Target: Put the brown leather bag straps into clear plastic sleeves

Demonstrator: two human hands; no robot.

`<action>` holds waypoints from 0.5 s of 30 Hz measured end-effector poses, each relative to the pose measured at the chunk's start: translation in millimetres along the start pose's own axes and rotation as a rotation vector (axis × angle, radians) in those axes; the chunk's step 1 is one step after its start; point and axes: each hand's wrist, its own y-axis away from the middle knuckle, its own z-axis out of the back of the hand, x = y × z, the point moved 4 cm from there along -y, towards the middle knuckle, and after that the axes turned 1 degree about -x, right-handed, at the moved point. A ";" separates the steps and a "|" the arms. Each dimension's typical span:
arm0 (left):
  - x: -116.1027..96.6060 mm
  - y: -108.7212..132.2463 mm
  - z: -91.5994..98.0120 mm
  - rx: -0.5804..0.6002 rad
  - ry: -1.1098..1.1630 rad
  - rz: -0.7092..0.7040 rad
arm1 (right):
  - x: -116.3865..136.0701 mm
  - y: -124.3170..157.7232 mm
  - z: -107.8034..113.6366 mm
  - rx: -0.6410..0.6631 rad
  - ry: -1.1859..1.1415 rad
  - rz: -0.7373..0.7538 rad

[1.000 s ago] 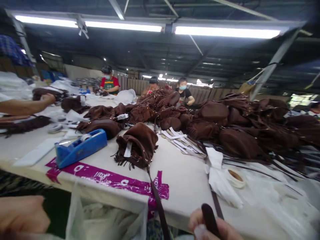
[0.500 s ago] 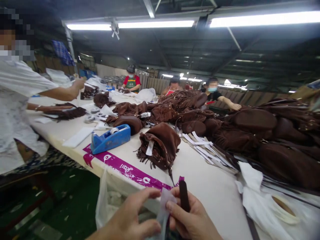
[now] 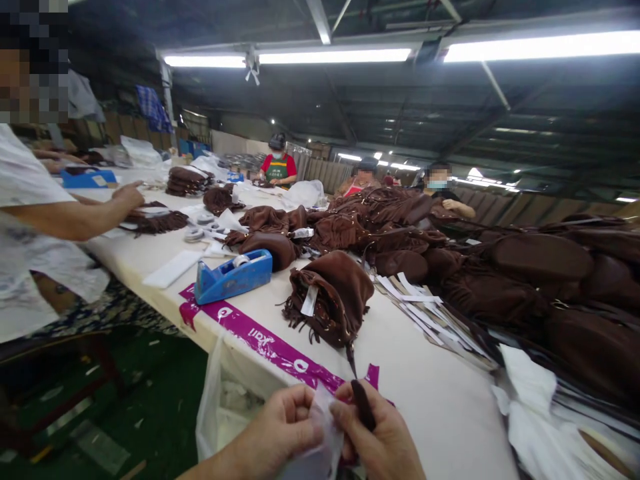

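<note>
At the table's near edge, my left hand [image 3: 283, 427] is closed, its thumb and fingers pinching a thin, translucent white sheet [image 3: 327, 433]. Close beside it, my right hand [image 3: 385, 433] grips a dark brown strap [image 3: 364, 405], its looped end standing up between the fingers; the thumb also presses at the sheet's edge. From there the strap runs up to a brown fringed bag [image 3: 345, 287] lying on its side, with a white tag [image 3: 309, 301] at its opening. My fingers partly hide the sheet and strap.
A blue tape dispenser [image 3: 234, 275] stands on purple printed tape [image 3: 260, 337] along the table edge. Brown bags [image 3: 545, 260] are heaped at the right, near paper strips [image 3: 425, 313] and white wrapping [image 3: 535, 400]. A plastic bag [image 3: 213, 400] hangs below the edge. Co-workers surround the table.
My left fingers, spread apart before, have closed on the white sheet. The strap's end in my right hand has tilted. My view has shifted left, and the back-right co-worker's arm has drawn in.
</note>
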 end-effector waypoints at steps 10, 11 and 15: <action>-10.5 0.4 -0.6 -0.031 -0.083 -0.071 | 3.4 0.0 1.5 0.069 0.019 0.058; -11.1 1.0 -0.3 -0.013 -0.103 -0.083 | 1.9 -1.1 1.7 0.095 0.062 0.081; -13.3 5.8 3.5 -0.002 -0.186 -0.101 | -6.5 -5.9 0.1 0.148 0.048 0.046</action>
